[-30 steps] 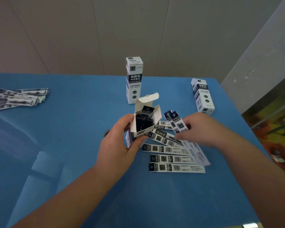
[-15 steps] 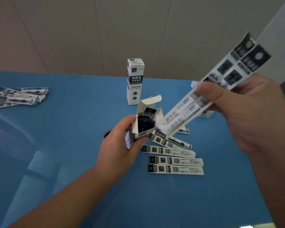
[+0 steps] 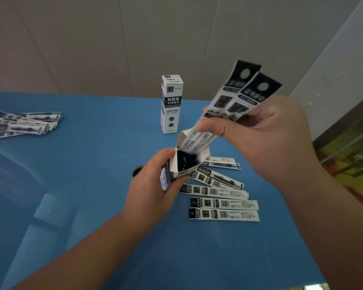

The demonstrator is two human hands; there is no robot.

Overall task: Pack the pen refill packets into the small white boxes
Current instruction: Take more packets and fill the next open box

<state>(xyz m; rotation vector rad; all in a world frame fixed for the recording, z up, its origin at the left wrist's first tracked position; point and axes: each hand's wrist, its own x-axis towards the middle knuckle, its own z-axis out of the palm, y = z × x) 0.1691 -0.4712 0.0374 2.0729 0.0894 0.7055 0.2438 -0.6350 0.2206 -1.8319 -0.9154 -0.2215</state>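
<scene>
Two pen refill packets (image 3: 228,114) are pinched together in the right hand (image 3: 268,139), thumb pressed over their middle and fingers curled behind, their lower ends being fed into the open white box (image 3: 183,164), which is gripped in the left hand (image 3: 153,185) at centre frame, flaps spread. The packets are judged light, thin and flexible, likely slick film, so a hold near the middle, as taken here, is best to stop the tips buckling at the mouth. The box is judged light card, easily crushed, and is best held by its sides. Each packet is seen as a long white strip with a black header bearing a round hanging hole. Loose packets (image 3: 222,204) are fanned at 4 o'clock of the box; a closed box (image 3: 171,103) stands at 12 o'clock.
</scene>
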